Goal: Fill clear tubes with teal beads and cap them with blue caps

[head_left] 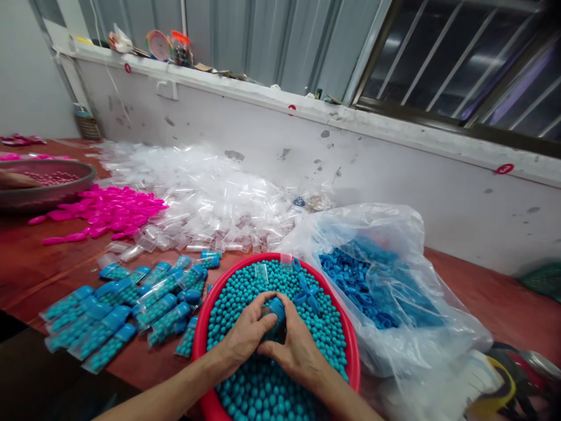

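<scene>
Fingers of the left hand and right hand curl about one tube, pinching it near its blue top. I watch remotely, through the head camera. The tube is over the middle of the tub, above the teal beads. Left of the tub lie filled tubes, blue-capped, which I judge to be completed. Left to use, by my reading: the beads, the heap of clear tubes beyond the tub, and the blue caps in the bag to its right. Loose caps rest on the beads within the tub. Farther left of it are pink caps and a basin containing a co-worker's hand. Hidden from me: most of the held tube, behind thumbs and palms, so I cannot tell how full it is or whether its cap is seated. The tub's near rim and the basin's left side are cut off; film veils some caps in the bag.
</scene>
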`<state>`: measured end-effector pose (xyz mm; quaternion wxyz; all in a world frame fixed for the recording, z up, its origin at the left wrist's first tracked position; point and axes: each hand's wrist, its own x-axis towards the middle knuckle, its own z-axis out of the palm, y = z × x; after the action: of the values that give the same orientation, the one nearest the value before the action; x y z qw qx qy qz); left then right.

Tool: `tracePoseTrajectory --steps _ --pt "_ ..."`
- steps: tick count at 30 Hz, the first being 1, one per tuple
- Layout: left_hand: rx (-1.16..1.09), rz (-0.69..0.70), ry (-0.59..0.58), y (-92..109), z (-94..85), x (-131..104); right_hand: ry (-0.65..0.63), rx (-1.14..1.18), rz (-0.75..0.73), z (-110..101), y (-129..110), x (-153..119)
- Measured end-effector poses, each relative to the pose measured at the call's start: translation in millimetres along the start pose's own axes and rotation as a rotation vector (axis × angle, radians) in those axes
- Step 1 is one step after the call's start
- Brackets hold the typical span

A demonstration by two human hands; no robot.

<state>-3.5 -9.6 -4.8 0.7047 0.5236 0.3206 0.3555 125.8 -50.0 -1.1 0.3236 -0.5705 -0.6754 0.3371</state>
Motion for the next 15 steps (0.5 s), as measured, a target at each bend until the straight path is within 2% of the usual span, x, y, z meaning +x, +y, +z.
tracePoseTrajectory --steps 3,7,12,15 --pt "-0.035 -0.006 0.036 0.7 -0.2 -0.6 -0.016 -0.107 0.006 -1.5 -4.2 0.7" --pt "0.085 0.04 0.078 5.4 0.8 -2.1 -0.056 -0.388 0.018 -1.1 -11.3 -0.4" --pt "0.149 0.011 0.045 12.6 2.9 -4.5 0.088 -0.466 -0.037 8.8 -14.8 0.3" --pt "0.199 0.009 0.077 13.8 2.9 -5.3 0.116 -0.508 -0.07 13.8 -14.5 2.9"
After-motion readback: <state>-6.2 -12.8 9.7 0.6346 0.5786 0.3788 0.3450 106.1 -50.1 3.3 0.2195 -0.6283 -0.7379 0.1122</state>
